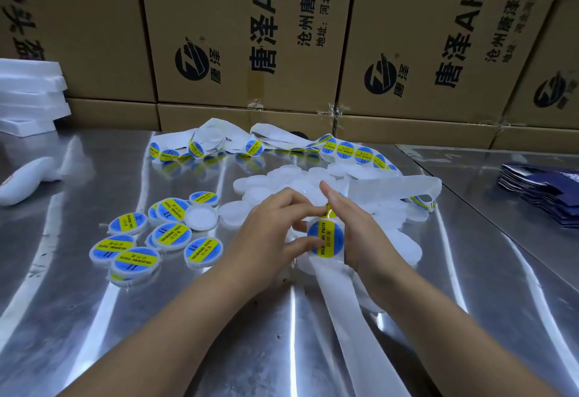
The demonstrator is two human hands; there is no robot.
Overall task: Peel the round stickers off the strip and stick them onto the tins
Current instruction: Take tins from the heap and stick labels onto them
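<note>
While the left hand [272, 233], grip clamped round the tin [308, 260] at tabletop [219, 334] centre, steadies it and the right hand [354, 227], grip apart, touches the sticker [326, 238] at 12 o'clock, best smooth from 6 toward 12, keeping it centred.

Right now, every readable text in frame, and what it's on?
"SOLDERING PASTE": labelled tins, sticker on held tin.
"唐泽AH4", cut off: cardboard boxes.
"沧州唐泽通", "地址:河北河间", cut off: same boxes.
Sticker strip: wording too small.
Dark blue stack: blurred.
</note>
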